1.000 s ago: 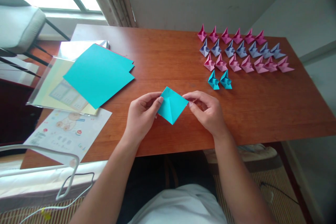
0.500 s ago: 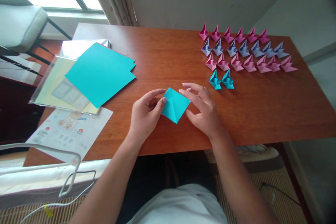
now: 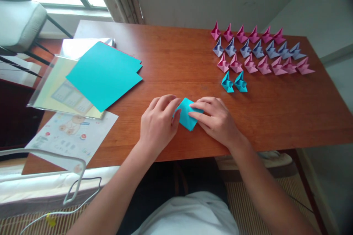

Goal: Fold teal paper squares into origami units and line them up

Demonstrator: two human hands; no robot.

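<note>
A small diamond of folded turquoise paper lies on the wooden table in front of me, creased down its middle. At its left corner, my left hand is closed, pinching the edge between thumb and fingers. My right hand rests on the right side with its fingers stretched out over the paper, covering the right corner; its thumb is mostly hidden. Beyond the right hand stand two finished turquoise origami pieces with pointed tips.
Pink origami, lilac origami and darker pink origami stand in rows at the far right. Large turquoise sheets lie at the left over a clear plastic packet. A printed white sheet sits nearer me.
Both hands have shifted over the paper. My left fingers have curled over its left corner, and my right fingers have come down onto its right side. The paper has moved slightly right.
</note>
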